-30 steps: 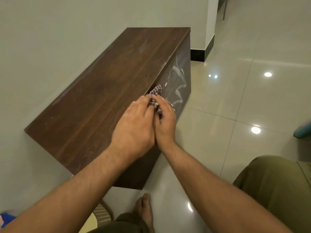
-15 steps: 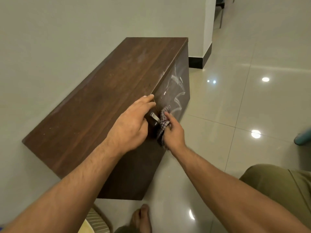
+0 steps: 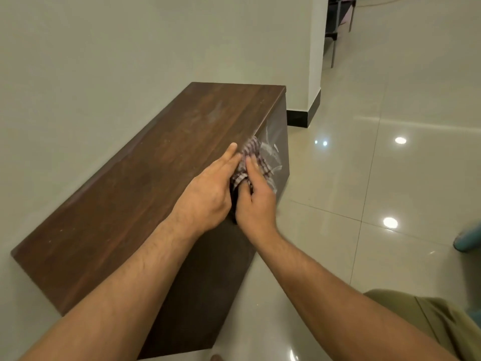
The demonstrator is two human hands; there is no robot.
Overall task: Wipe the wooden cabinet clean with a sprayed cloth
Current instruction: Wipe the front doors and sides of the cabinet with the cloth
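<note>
Risen to the top edge, right hand point(image 3: 256, 204) pinches cloth point(image 3: 252, 151); left hand point(image 3: 208, 196) straight-fingered; cabinet point(image 3: 156, 183) runs along wall point(image 3: 130, 61)

No text (or label) is legible.

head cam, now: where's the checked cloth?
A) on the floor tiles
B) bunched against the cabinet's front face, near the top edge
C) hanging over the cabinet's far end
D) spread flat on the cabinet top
B: the right hand grips the checked cloth bunched against the front face of the cabinet, just under its top edge.
</note>
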